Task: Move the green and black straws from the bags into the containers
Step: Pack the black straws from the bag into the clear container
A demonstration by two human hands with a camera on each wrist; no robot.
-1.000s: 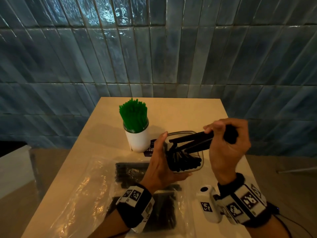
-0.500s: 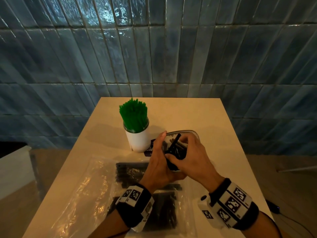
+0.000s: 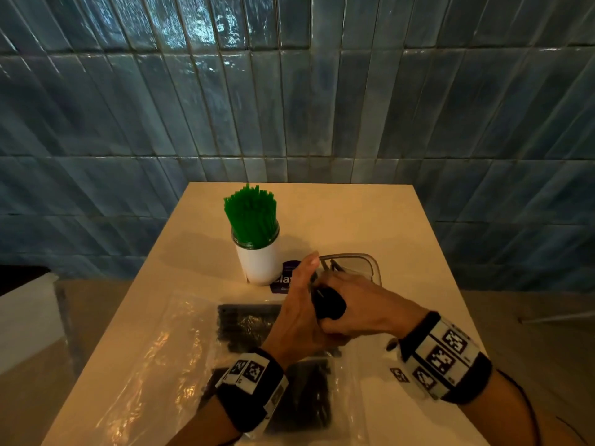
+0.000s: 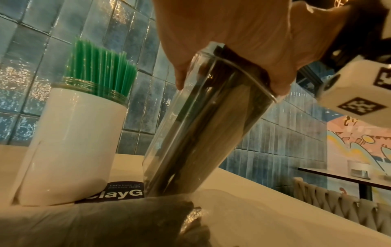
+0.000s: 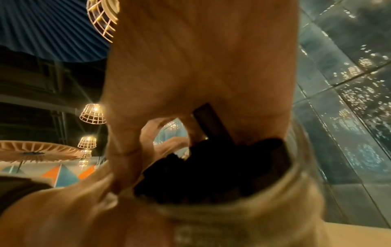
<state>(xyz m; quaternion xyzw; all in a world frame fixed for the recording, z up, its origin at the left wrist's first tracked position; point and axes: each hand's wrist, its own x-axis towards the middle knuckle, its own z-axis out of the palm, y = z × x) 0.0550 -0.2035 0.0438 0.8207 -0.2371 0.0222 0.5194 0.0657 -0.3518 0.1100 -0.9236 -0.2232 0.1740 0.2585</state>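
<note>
The table (image 3: pixel 370 220) stands against a blue tiled wall (image 3: pixel 289 91). On its near part, in front of the white jar, lie clear plastic bags (image 3: pixel 154 355) with black straws still inside them. The white jar (image 3: pixel 260 263) stands upright on the table, packed with green straws (image 3: pixel 251 217) that rise above its rim. Just to the right of the white jar is a clear container (image 4: pixel 203 133), tilted, its foot on the table beside a dark sticker (image 4: pixel 125 192). The left hand (image 3: pixel 297 312) grips this container near its top, fingers curled round the wall and thumb raised by the rim. The right hand (image 3: pixel 357 309) sits over the container's mouth, fingers bent down on the black straws (image 5: pixel 203 173) bunched inside it; one straw end stands up between the fingers. Whether that hand pinches the straws or only presses on them cannot be told from the blurred right wrist view.
</note>
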